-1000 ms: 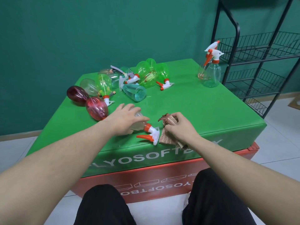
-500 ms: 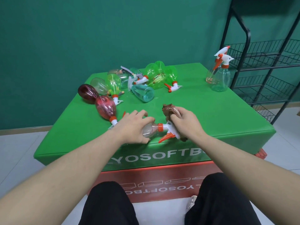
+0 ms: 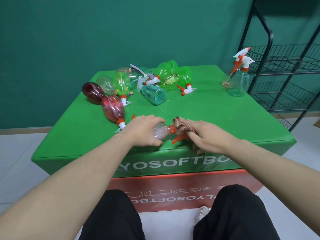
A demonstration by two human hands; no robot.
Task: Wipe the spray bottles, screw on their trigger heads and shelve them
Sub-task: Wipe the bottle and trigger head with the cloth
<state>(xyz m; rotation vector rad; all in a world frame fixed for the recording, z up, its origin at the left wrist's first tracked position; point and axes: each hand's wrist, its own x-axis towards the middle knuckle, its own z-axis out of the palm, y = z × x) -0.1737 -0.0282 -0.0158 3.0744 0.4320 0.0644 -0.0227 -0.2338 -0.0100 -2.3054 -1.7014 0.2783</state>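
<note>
left hand (image 3: pixel 143 131) curled around a clear spray bottle (image 3: pixel 161 133) lying on its side between the hands, right hand (image 3: pixel 207 134) gripping a brown cloth (image 3: pixel 181 126) over the bottle's trigger head, heap of bottles (image 3: pixel 150 84) beyond both hands, wire shelf (image 3: pixel 285 70) far right of the right hand

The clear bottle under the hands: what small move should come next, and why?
Probably rub the brown cloth along the clear bottle: the left hand grips its body, and the right hand presses the cloth over its trigger head.
</note>
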